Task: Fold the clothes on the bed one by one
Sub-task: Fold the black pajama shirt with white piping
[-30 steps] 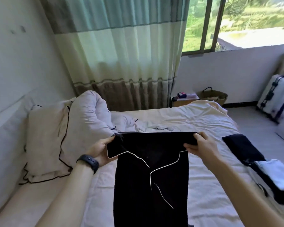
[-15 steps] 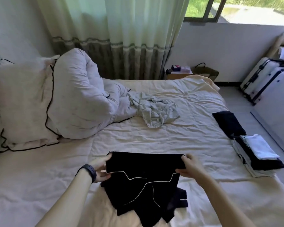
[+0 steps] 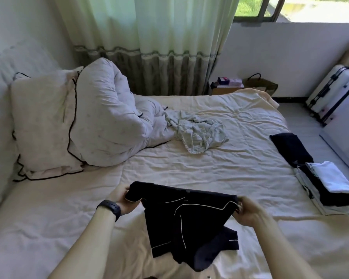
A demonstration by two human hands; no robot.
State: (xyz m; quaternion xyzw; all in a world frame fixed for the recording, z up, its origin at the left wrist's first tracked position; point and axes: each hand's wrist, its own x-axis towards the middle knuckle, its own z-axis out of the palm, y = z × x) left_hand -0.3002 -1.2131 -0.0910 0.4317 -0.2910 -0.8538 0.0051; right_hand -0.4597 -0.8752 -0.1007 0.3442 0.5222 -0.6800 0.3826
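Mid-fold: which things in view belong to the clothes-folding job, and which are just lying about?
Job: black piped garment, gripped by the left hand and right hand; crumpled pale garment; folded stack at the right edge of the bed.
Lying about: pillow, bunched duvet, suitcase, basket, curtain, bedside box.

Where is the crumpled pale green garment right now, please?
In the head view the pale green garment lies crumpled on the bed, against the right edge of the bunched white duvet, far left of the folded stack.

The black garment has sunk from mid-air, crumpling onto the bed.
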